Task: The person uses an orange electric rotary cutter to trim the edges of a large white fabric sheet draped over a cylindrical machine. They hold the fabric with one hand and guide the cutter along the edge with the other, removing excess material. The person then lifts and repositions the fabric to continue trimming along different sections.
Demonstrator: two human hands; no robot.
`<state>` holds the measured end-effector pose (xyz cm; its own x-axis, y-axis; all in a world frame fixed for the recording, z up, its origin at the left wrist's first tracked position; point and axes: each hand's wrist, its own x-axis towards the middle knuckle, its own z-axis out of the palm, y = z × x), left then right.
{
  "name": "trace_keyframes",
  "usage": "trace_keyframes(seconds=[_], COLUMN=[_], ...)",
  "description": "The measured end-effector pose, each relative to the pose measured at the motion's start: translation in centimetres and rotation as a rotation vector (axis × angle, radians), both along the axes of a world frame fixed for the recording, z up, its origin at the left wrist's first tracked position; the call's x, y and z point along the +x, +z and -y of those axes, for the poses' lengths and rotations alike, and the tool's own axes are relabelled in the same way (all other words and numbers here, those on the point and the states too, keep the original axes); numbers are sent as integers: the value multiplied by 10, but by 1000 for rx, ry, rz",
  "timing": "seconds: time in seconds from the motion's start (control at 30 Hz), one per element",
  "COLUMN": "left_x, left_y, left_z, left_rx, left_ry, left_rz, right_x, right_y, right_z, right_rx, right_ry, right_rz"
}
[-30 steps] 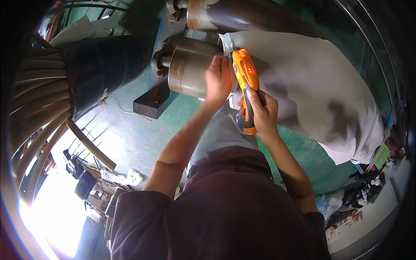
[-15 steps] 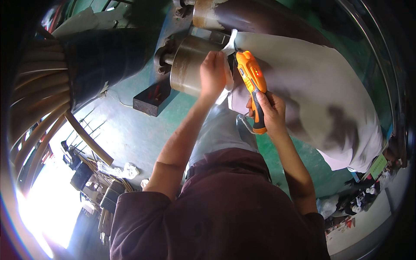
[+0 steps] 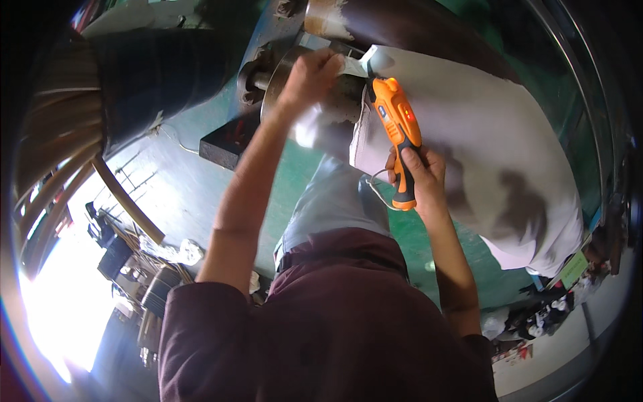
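My right hand [image 3: 423, 175] is closed round the dark grip of an orange-and-black handheld electric cutter [image 3: 396, 110] with a lit red indicator. The cutter's dark tip meets the edge of a white sheet [image 3: 462, 120] wrapped over a large roll; its blade is too small to make out. My left hand [image 3: 309, 82], slightly blurred, pinches a loose white strip [image 3: 353, 66] that runs to the sheet's edge near the tip. Below that hand the strip hangs as a bright blur. A metal loop [image 3: 378, 187] sits beside the cutter's grip.
Behind my left hand is a metal roller end [image 3: 271, 100] with a shaft and bearing [image 3: 253, 80]. A dark open box [image 3: 224, 144] lies left of it. Another brown roll [image 3: 402, 30] runs along the back. Curved brown strips [image 3: 63, 127] and a black roll [image 3: 161, 70] stand far left.
My left hand has moved up and left, drawing the white strip away from the sheet's edge. My right hand and the cutter have shifted slightly right.
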<state>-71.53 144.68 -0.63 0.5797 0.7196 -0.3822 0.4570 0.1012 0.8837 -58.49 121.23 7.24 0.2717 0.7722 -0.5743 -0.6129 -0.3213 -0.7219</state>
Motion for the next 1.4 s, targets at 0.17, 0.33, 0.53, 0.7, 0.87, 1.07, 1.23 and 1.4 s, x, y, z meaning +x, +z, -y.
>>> trace_keyframes(seconds=[0.17, 0.33, 0.53, 0.7, 0.87, 1.07, 1.23, 1.4], left_x=[15, 34, 35, 39, 66, 63, 34, 34], left_y=[34, 36, 24, 15, 65, 103, 92, 99], left_z=[-52, -69, -75, -78, -59, -37, -53, -52], left_rx=[-18, 89, -146, 88, 595, 567, 69, 157], left_ry=[-545, -705, -597, -807, -976, -974, -689, -726], left_rz=[-143, -152, -191, 62, -22, -96, -57, -43], right_x=[7, 27, 46, 50, 71, 69, 73, 54], right_y=[-2, -1, 12, 17, 25, 54, 65, 68], right_z=[19, 19, 2, 1, -2, -10, 15, 16], right_rx=[-2, -54, 80, 149, 110, 96, -33, -105], right_ry=[151, 354, 609, 663, 880, 847, 473, 619], right_rz=[142, 585, 1157, 1186, 1308, 1155, 461, 721])
